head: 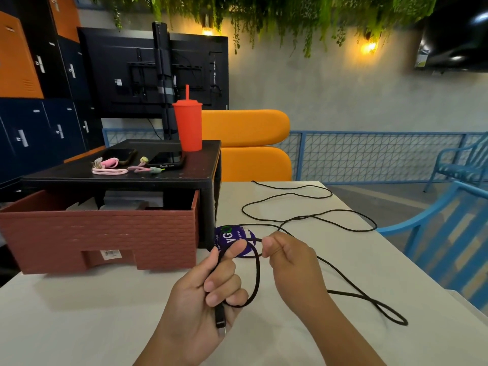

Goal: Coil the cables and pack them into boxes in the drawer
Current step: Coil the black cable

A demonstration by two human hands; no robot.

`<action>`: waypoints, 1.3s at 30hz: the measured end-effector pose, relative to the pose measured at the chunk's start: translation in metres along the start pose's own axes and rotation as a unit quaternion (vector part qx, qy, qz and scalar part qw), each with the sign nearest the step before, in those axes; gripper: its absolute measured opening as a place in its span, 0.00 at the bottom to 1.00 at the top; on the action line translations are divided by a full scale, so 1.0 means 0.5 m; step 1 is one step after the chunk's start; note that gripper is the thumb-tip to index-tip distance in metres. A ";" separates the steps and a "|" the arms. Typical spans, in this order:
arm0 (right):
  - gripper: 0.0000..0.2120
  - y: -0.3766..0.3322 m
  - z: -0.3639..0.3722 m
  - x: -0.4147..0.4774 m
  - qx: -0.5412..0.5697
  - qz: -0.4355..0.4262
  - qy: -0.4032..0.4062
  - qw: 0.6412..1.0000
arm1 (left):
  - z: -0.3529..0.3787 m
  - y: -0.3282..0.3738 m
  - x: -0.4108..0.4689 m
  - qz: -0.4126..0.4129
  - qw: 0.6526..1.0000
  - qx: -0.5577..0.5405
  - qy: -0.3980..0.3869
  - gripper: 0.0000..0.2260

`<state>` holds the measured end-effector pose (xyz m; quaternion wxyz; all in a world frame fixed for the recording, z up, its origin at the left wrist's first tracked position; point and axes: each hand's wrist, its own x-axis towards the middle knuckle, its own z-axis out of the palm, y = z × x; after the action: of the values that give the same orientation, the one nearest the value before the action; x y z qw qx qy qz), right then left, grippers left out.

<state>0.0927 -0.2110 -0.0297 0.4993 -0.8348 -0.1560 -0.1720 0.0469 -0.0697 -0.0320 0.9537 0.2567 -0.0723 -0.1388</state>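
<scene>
The left hand (208, 294) holds a black cable (257, 273) near its plug (220, 317). Its fingers (219, 283) are curled round the cord with the thumb pressed on it above, and the plug hangs out below the palm. One loop of cable stands beside that hand. The right hand (293, 262), just beside the left, pinches the cable at the top of the loop between thumb and forefinger, its other fingers curled in. The rest of the cable trails loose over the white bench (79, 326), to the right and toward the far edge. A round purple sticker (232, 236) lies on the bench beyond the hands. To the left a brick-red drawer (105, 233) stands pulled out of a black cabinet (206, 180); what lies in it is mostly hidden. On the cabinet are pink cables (109, 167), two phones (169, 159) and a red cup (188, 122).
</scene>
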 end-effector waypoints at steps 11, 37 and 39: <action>0.13 -0.001 0.038 -0.024 -0.293 -0.045 -0.180 0.938 | -0.002 0.012 0.002 0.159 0.984 0.046 0.068 0.38; 0.19 -0.003 0.002 -0.016 -0.014 -0.169 -0.104 0.980 | -0.009 0.002 -0.007 0.002 0.975 0.223 0.011 0.15; 0.10 -0.011 0.010 -0.021 -0.016 -0.151 -0.130 0.980 | -0.027 0.008 -0.001 -0.018 0.988 0.151 -0.026 0.17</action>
<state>0.0816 -0.2051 -0.0326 0.4297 -0.8247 -0.3410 -0.1379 0.0504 -0.0599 -0.0415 0.8992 0.3954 -0.1122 -0.1502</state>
